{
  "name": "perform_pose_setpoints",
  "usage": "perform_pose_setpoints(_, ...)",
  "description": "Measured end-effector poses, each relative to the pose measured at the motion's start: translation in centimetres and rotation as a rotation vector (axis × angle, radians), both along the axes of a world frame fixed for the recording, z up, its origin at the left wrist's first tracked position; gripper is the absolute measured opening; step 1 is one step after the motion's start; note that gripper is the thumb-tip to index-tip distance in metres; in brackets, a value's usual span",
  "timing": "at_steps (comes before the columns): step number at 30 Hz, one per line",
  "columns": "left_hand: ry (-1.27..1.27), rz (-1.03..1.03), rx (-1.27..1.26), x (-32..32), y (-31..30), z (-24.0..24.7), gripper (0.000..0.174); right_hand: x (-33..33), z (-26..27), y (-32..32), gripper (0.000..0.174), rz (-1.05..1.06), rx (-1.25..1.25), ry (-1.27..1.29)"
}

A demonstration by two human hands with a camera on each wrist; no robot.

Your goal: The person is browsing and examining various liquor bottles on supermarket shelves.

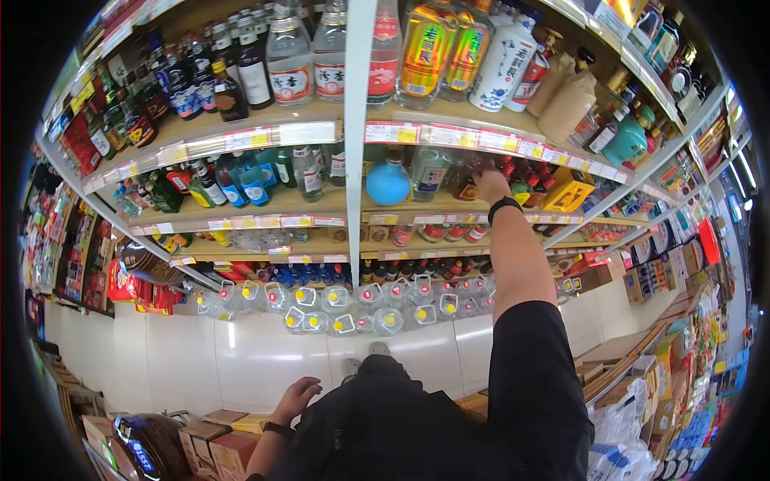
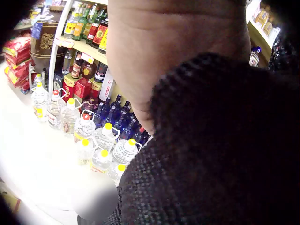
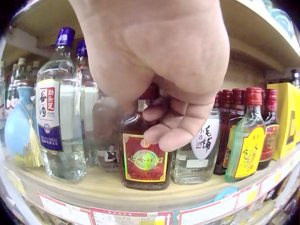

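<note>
My right hand (image 1: 491, 186) reaches in over the middle shelf on the right. In the right wrist view its curled fingers (image 3: 173, 136) are at the neck and shoulder of a small dark liquor bottle (image 3: 145, 164) with a red and gold label, which it grips. That bottle stands upright on the shelf board, its cap mostly behind the hand. To its left is a tall clear bottle (image 3: 61, 112) with a blue cap; to its right, a clear bottle (image 3: 197, 150) with a white label. Low beside my body hangs my left hand (image 1: 300, 397), fingers loosely bent, holding nothing.
Price tags line the shelf edge (image 3: 126, 218). A round blue bottle (image 1: 388, 184) and a yellow box (image 1: 568, 190) share the shelf. Large clear jugs (image 1: 389, 321) with yellow and red caps stand on the floor below. Cardboard boxes (image 1: 233, 453) lie behind me.
</note>
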State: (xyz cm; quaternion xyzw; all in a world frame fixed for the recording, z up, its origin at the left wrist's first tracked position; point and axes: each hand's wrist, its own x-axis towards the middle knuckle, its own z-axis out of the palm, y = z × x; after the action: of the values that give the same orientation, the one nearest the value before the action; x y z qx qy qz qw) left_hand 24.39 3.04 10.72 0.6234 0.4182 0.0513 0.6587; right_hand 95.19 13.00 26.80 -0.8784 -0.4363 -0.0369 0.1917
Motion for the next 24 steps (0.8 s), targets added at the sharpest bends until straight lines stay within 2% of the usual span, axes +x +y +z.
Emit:
perform_pose_setpoints(5, 0.012, 0.011, 0.02, -0.5, 0.0, 0.0, 0.031, -0.2, 0.9, -0.2, 0.056, 0.044, -0.108, -0.039)
perform_pose_setpoints(7, 0.019, 0.019, 0.027, -1.0, -0.1, -0.2, 0.032, 1.0, 0.3, 0.1, 0.052, 0.078, -0.097, -0.031)
perform_pose_setpoints(8, 0.03, 0.023, 0.026, -1.3, -0.2, -0.2, 0.032, 2.6, -1.0, 0.4, 0.051, 0.129, -0.078, -0.135)
perform_pose_setpoints(11, 0.045, 0.035, 0.011, -2.0, -0.6, -0.5, 0.033, 4.5, -2.0, 0.4, 0.05, 0.138, -0.109, -0.196)
perform_pose_setpoints(13, 0.038, 0.05, -0.013, -2.4, -1.0, -1.0, 0.033, 4.2, -1.3, 0.3, 0.048, 0.195, -0.027, -0.194)
perform_pose_setpoints(19, 0.046, 0.039, -0.048, -2.6, -0.9, -2.0, 0.033, 4.9, -2.3, 1.6, 0.05, 0.013, -0.04, -0.08)
perform_pose_setpoints(21, 0.044, 0.052, -0.024, -2.6, -0.7, -2.1, 0.036, 3.8, -2.4, 1.4, 0.05, 0.023, 0.12, -0.099)
perform_pose_setpoints(24, 0.037, 0.025, -0.005, -2.6, -0.3, -2.1, 0.036, 3.8, -2.1, 0.7, 0.055, 0.063, 0.15, -0.033)
